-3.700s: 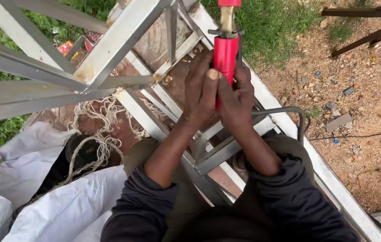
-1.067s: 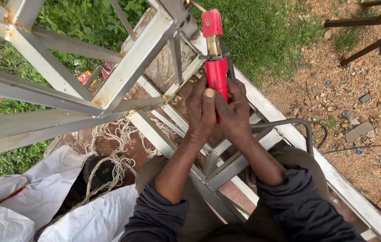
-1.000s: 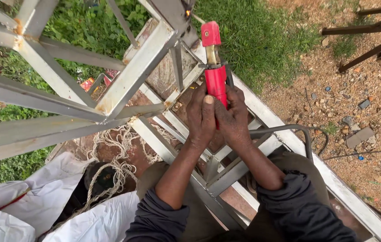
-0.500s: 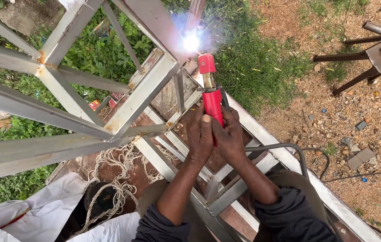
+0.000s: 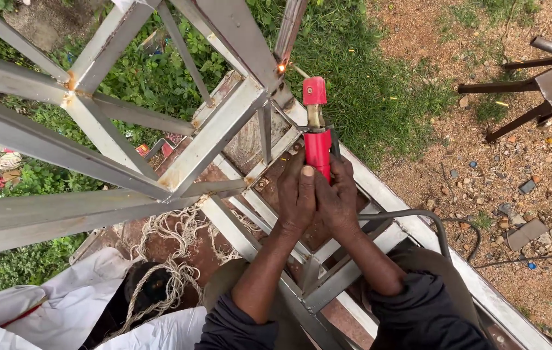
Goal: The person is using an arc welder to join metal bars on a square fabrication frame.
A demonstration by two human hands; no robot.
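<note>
Both of my hands wrap a red welding electrode holder that points up and away from me. My left hand grips its left side with the thumb laid along the red handle. My right hand clasps the right side, touching the left hand. The holder's tip sits just below a small orange glow on a joint of the grey steel lattice frame. A grey cable loops from my hands to the right.
Steel angle bars cross the left half of the view. Tangled rope and white sacks lie lower left. Grass and gravel ground lie far below; a metal stand is upper right.
The bright welding flash of half a second ago has faded to a small orange glow. My view has tilted, so the holder and hands sit higher along the frame than before.
</note>
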